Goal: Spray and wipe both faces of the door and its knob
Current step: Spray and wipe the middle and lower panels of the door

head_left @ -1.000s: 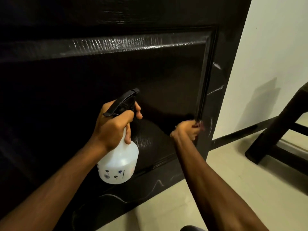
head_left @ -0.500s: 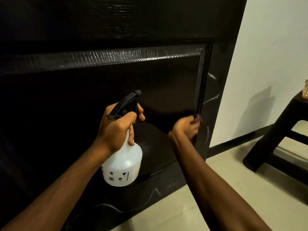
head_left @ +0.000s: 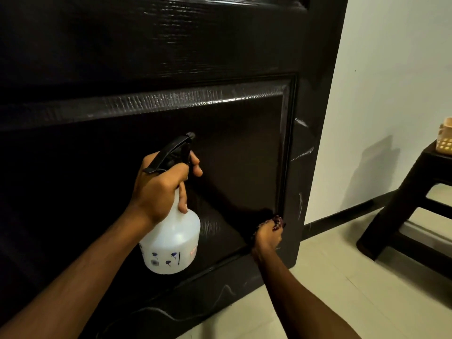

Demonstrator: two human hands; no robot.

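A glossy black panelled door (head_left: pixel 171 57) fills the left and middle of the view. My left hand (head_left: pixel 161 189) grips the neck of a white spray bottle (head_left: pixel 171 243) with a black trigger head, nozzle aimed at the door. My right hand (head_left: pixel 267 237) grips a small dark cloth (head_left: pixel 278 220) and presses it against the lower right corner of the recessed panel. Pale streaks mark the door's right stile. The knob is out of view.
A white wall (head_left: pixel 391 81) with a dark skirting board stands right of the door. A dark stool (head_left: pixel 411 216) holding a pale perforated basket (head_left: pixel 445 140) sits at the right edge. The floor (head_left: pixel 330 277) is light tile.
My right hand with the cloth has slid down the panel's right edge to its lower corner. The view has tilted upward a little. My left hand still holds the bottle in much the same spot.
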